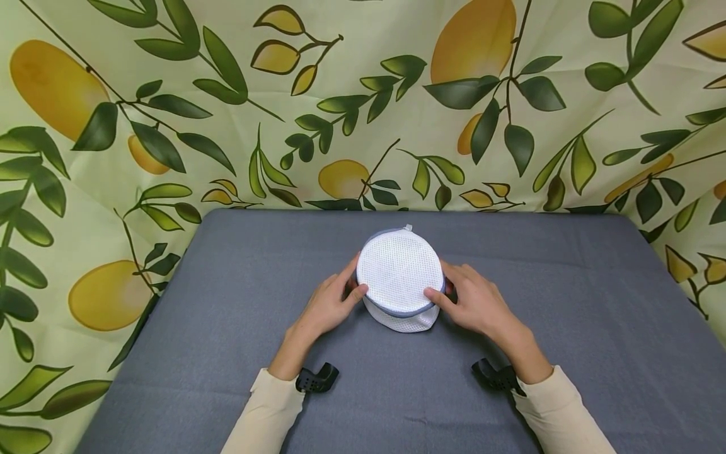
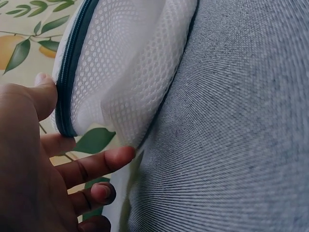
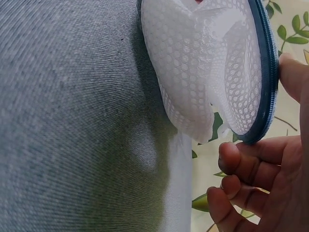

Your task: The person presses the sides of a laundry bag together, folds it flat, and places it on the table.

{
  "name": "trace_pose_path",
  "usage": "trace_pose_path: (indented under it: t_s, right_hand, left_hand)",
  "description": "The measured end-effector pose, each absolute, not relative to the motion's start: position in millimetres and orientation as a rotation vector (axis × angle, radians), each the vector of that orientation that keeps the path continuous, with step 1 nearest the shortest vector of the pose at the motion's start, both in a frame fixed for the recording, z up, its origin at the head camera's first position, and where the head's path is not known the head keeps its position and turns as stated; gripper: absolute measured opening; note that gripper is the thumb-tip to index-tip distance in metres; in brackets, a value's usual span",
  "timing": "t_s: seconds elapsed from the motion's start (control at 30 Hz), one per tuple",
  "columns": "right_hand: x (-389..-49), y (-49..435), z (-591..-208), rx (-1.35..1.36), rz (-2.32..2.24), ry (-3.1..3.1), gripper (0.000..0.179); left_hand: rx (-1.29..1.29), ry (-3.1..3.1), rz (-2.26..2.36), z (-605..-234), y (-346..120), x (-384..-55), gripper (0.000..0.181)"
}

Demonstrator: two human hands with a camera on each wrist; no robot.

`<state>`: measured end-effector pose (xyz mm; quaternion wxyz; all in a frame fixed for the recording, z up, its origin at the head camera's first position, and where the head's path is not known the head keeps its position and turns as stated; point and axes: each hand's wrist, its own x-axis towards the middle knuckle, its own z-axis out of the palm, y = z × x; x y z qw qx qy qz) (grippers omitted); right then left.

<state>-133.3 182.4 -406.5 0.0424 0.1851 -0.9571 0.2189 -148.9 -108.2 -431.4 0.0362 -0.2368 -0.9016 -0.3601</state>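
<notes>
A round white mesh laundry bag (image 1: 400,271) with a blue-grey zipped rim stands on the grey table, its flat lid facing up and its soft side sagging below. My left hand (image 1: 326,306) pinches the rim at its left, thumb on the lid's edge. On the opposite side my right hand (image 1: 482,302) pinches the rim between thumb and index finger. The left wrist view shows the zip (image 2: 72,63) and creased mesh wall (image 2: 149,67); the other left fingers spread loosely below. In the right wrist view the mesh side (image 3: 178,63) is crumpled, and the remaining fingers curl loosely.
The grey cloth-covered table (image 1: 255,252) extends around the bag. Behind and beside it hangs a curtain (image 1: 351,113) printed with lemons and leaves. Black wrist mounts (image 1: 317,377) sit at both cuffs.
</notes>
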Motion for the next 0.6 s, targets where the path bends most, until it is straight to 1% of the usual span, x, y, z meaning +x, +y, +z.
trace_pose_path:
  t_s: [0.2, 0.6]
  right_hand:
    - [-132.9, 181.8, -408.6, 0.557, 0.654, -2.948, 0.064]
    - [-133.8, 180.7, -411.7, 0.556, 0.659, -2.968, 0.059]
  left_hand:
    - [-0.703, -2.828, -1.055, -430.8, -107.5, -147.0, 0.066]
    - [-0.710, -2.828, -0.979, -434.2, -107.4, -147.6, 0.070]
